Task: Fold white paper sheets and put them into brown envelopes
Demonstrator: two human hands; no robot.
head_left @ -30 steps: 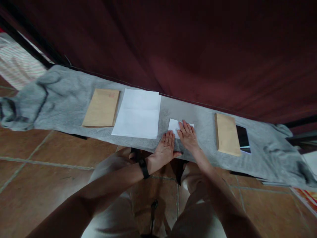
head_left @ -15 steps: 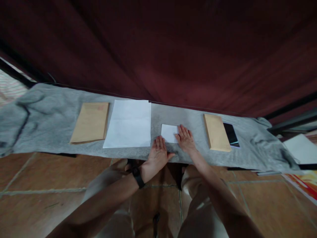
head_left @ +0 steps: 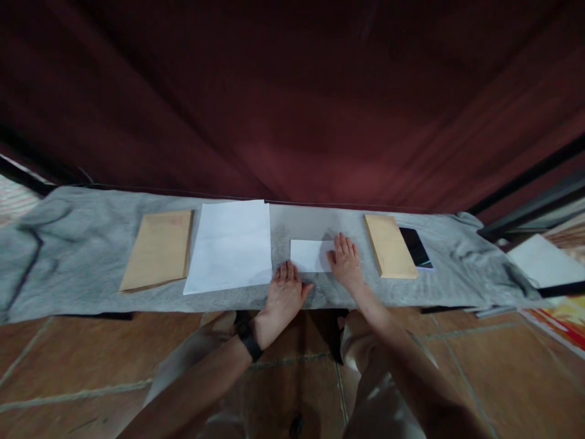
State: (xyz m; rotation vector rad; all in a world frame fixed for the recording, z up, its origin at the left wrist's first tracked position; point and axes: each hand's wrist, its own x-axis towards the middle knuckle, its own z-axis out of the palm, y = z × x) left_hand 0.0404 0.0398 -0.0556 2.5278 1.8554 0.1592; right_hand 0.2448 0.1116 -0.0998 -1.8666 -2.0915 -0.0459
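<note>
A small white folded sheet of paper [head_left: 311,256] lies flat on the grey cloth between my hands. My right hand [head_left: 347,263] rests flat at its right end, fingers stretched out and thumb apart, covering that edge. My left hand [head_left: 285,291], with a black band on the wrist, lies with straight fingers near the paper's lower left corner; I cannot tell whether it touches it. Left of that hand is a stack of large white sheets [head_left: 231,244]. Neither hand grips anything.
A stack of large brown envelopes [head_left: 158,250] lies at the left. On the right, a stack of smaller brown envelopes [head_left: 390,247] partly covers a dark phone [head_left: 415,247]. Grey cloth [head_left: 91,244] covers the narrow table. A dark red curtain [head_left: 292,122] hangs behind it.
My right hand has slid rightward, and more of the small paper shows between my hands. My left hand stays beside its lower left corner. The camera view has shifted slightly.
</note>
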